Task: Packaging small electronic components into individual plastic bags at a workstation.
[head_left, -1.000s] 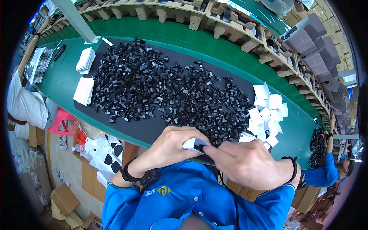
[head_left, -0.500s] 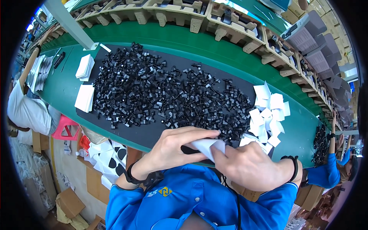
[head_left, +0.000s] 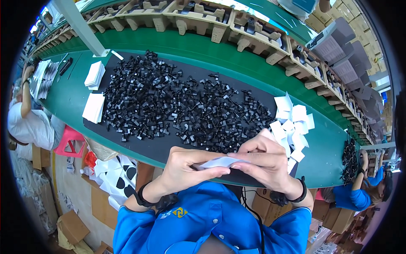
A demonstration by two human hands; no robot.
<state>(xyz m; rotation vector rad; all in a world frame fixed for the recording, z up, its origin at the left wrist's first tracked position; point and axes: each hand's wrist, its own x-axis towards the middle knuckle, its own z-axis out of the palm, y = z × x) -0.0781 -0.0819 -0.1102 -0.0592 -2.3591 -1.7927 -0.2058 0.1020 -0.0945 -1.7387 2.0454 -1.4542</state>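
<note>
Fingertips of left hand (head_left: 186, 167) and right hand (head_left: 264, 163) are pinching a small white pouch (head_left: 220, 162) by its edges at chest height, probably light, limp and crease-prone, while black plastic parts (head_left: 177, 103) are lying beyond on the green table (head_left: 253, 63).

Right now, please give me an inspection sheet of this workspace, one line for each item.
Surface: green bench with a black mat on it.
Job's things: small white packet pinched between both hands; big heap of small black parts on the mat.
Clutter: loose white packets at the right; two white stacks at the left.
Hands: left hand and right hand both grip the packet.
Cables: nothing seen.
Surroundings: cardboard trays behind the bench; co-workers at both ends; pink stool.
</note>
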